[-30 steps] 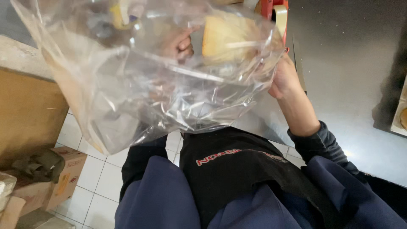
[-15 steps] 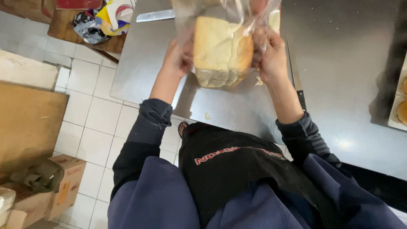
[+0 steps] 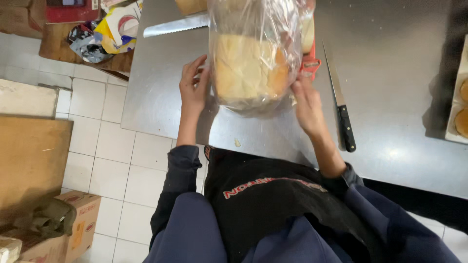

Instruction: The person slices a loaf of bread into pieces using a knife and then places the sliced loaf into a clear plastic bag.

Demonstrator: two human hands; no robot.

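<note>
A pale loaf of bread (image 3: 246, 70) stands inside a clear plastic bag (image 3: 258, 29) on the steel table (image 3: 390, 112). My left hand (image 3: 193, 86) presses against the bag's left side near the bottom. My right hand (image 3: 307, 102) holds the bag's right side, fingers on the plastic. The bag's top runs out of the frame above. Both hands keep the bagged loaf upright between them.
A black-handled knife (image 3: 341, 109) lies right of my right hand. A long serrated knife (image 3: 176, 25) lies behind the bag to the left. A red tool (image 3: 310, 62) shows behind the bag. Buns on a tray (image 3: 460, 104) sit far right. Cardboard boxes (image 3: 78, 221) stand on the tiled floor.
The bagged loaf has come down from mid-air onto the steel table. My hands have shifted to its two sides, and the view has tilted lower.
</note>
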